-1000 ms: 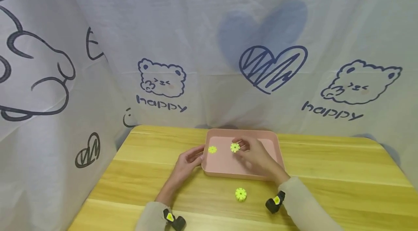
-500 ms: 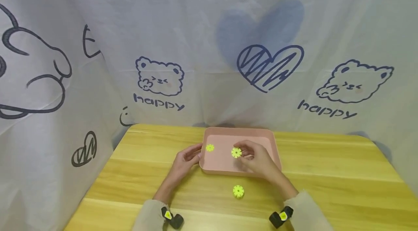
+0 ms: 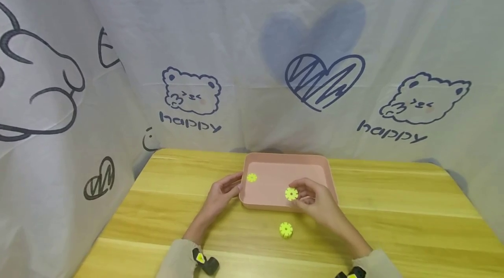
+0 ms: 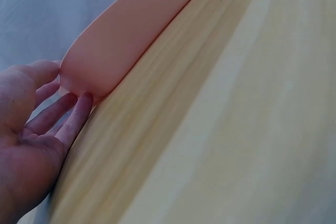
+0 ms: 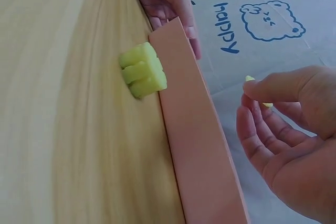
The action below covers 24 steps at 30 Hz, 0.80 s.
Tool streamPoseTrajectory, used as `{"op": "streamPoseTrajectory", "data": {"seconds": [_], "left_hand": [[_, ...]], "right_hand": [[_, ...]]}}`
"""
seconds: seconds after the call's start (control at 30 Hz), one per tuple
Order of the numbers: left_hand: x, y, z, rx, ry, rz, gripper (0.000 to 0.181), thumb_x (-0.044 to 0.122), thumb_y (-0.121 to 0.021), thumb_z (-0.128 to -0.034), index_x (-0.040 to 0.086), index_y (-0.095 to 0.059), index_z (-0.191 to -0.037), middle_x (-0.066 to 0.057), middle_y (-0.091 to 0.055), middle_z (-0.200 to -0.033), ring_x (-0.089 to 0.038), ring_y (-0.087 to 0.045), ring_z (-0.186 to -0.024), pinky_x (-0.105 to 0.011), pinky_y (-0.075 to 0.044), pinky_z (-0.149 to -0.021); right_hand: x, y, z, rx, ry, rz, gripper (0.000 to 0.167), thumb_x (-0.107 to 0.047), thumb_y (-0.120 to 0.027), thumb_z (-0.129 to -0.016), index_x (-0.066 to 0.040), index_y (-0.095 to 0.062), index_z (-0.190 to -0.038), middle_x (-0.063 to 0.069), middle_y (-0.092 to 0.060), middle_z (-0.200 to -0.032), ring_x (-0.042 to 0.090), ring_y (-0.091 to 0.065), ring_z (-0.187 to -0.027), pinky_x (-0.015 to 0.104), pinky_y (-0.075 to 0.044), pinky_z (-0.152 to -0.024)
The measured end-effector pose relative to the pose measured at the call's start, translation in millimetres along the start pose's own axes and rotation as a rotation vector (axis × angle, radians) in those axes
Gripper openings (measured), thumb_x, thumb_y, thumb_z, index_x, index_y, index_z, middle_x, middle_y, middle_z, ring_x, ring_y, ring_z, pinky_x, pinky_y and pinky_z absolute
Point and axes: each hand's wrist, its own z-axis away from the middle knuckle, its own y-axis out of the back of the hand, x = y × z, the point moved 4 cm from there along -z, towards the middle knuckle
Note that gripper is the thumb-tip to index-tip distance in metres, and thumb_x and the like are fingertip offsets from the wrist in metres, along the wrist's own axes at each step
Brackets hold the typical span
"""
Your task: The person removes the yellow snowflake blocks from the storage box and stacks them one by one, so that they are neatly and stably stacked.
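Observation:
A pink tray (image 3: 287,182) stands near the back of the table. My left hand (image 3: 222,192) touches its left end with relaxed fingers; in the left wrist view fingertips (image 4: 84,98) rest at the tray's corner. Over the tray's front right part, my right hand (image 3: 320,203) pinches a yellow notched building disc (image 3: 291,194) between thumb and fingers. Only slivers of that held disc show in the right wrist view. Another yellow disc (image 3: 252,177) lies inside the tray at the left. In front of the tray, a stack of yellow discs (image 3: 286,230) sits on the wood.
The wooden table (image 3: 177,217) extends to both sides of the tray and in front of it. A pale printed curtain (image 3: 252,107) hangs right behind the table and along its left side. Black cameras (image 3: 206,262) are strapped at both wrists.
My right hand has moved toward me and slightly right, carrying the pinched disc toward the tray's front edge. The left hand stays at the tray's left end. The head view has shifted slightly.

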Motion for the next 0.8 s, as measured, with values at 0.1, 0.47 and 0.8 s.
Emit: {"op": "streamPoseTrajectory", "data": {"seconds": [0.1,0.47,0.8], "left_hand": [[-0.3,0.6,0.0,-0.005,0.013,-0.005,0.043,0.004,-0.064,-0.1018,-0.004,-0.056,-0.143,-0.02,-0.056,-0.146,-0.036,-0.055,-0.134,-0.032,-0.057,-0.097],[2.4,-0.3,0.1,0.0,0.011,-0.007,0.042,0.003,-0.064,-0.1015,-0.004,-0.056,-0.143,-0.02,-0.057,-0.145,-0.037,-0.056,-0.133,-0.031,-0.057,-0.096],[1.1,0.3,0.9,-0.003,-0.001,-0.01,0.043,0.002,-0.063,-0.1014,-0.005,-0.055,-0.143,-0.022,-0.056,-0.146,-0.038,-0.056,-0.132,-0.031,-0.058,-0.095]], "right_hand": [[-0.1,0.9,3.7,0.007,0.002,-0.013,0.035,0.008,-0.079,-0.083,-0.002,-0.069,-0.115,0.01,-0.071,-0.106,0.02,-0.066,-0.09,0.025,-0.06,-0.078],[3.2,1.8,18.4,0.023,-0.041,-0.012,0.034,0.003,-0.084,-0.082,-0.003,-0.068,-0.11,0.007,-0.071,-0.096,0.016,-0.065,-0.084,0.024,-0.06,-0.072],[2.0,-2.4,33.5,0.024,0.03,0.03,0.035,-0.004,-0.087,-0.081,-0.008,-0.067,-0.109,0.002,-0.069,-0.092,0.016,-0.064,-0.078,0.026,-0.058,-0.065]]}}
